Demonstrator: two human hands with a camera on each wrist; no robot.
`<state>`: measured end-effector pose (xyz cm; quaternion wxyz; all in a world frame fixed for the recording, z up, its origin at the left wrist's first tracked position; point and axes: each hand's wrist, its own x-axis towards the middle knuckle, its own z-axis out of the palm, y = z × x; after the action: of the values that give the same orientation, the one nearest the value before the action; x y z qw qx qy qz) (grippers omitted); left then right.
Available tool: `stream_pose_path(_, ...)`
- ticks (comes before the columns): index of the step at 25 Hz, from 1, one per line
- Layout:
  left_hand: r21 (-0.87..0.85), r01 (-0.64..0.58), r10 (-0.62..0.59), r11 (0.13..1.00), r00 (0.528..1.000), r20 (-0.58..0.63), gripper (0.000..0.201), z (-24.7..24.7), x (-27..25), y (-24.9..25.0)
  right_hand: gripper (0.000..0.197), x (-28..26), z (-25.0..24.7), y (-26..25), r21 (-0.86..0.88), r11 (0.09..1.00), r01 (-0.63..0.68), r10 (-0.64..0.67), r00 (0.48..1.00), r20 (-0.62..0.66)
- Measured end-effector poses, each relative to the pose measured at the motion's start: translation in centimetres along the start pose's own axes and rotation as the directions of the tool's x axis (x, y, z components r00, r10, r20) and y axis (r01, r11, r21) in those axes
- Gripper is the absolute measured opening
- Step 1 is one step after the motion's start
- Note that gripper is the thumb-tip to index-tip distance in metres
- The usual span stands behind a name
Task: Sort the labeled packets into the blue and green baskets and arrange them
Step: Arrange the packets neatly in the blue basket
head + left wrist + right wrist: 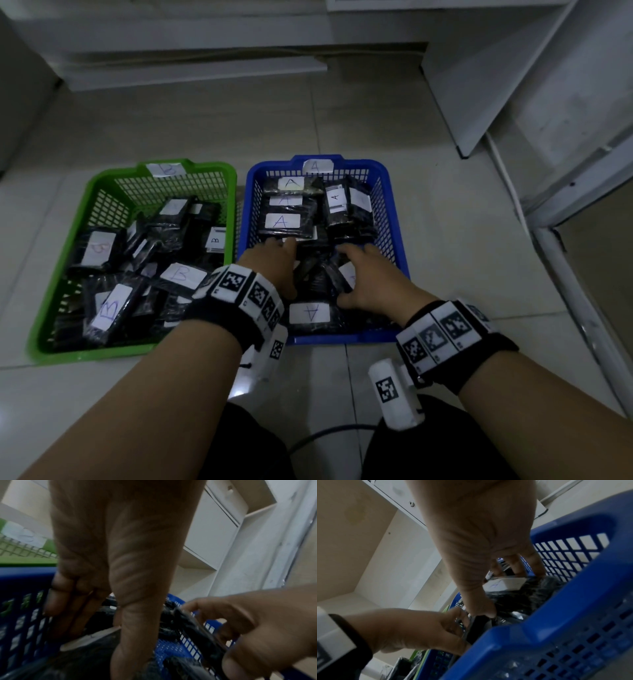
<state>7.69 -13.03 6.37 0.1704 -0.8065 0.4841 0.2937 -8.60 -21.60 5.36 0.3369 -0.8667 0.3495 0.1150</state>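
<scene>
While both hands work inside the blue basket (394,205), square the loose packets (318,274) at its near end against its far rows. Your left hand (274,263) lies flat on them with straight fingers; your right hand (373,277) pinches one packet, so lay it label-up.

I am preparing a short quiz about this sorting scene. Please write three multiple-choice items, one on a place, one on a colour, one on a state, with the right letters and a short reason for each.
1. Where are both hands?
A. Inside the blue plastic mesh basket
B. Inside the green plastic mesh basket
C. Flat on the floor tiles

2. What colour is the basket that holds the black wrapped packets with white B labels?
A. Red
B. Green
C. Blue

3. What is the state of the green basket?
A. Upside down
B. Upright, with many packets in it
C. Stacked inside the blue one

Answers:
1 A: the left hand and the right hand reach among the packets in the blue plastic mesh basket.
2 B: a B-labelled packet lies in the green plastic mesh basket.
3 B: it stands upright beside the blue basket, with packets piled inside.
</scene>
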Motion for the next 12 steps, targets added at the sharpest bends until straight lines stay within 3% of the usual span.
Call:
stream_pose_path(3, -0.035, 0.027, -0.024, 0.999, 0.997, 0.069, 0.08, 0.4, 0.2, -0.1, 0.094, 0.1, -0.2, -0.1, 0.064, 0.997, 0.037, -0.038, 0.999, 0.003)
stream_pose_path(5, -0.096, 0.016, -0.02, 0.995, 0.999, -0.041, 0.076, 0.0, -0.1, -0.7, 0.08, 0.5, -0.4, -0.2, -0.008, 1.0, 0.028, -0.028, 0.999, 0.023)
stream_pose_path(8, 0.031, 0.088, -0.077, 0.996, 0.964, -0.256, 0.079, -1.1, -1.2, -1.7, 0.072, 1.7, -0.7, -1.2, -0.173, 0.984, 0.041, -0.035, 0.999, 0.038)
stream_pose_path(12, -0.047, 0.232, -0.236, 0.972, 0.935, -0.265, 0.085, -2.2, -2.6, -3.6, 0.066, 3.3, -0.7, -2.9, -0.377, 0.919, 0.119, -0.079, 0.99, 0.119)
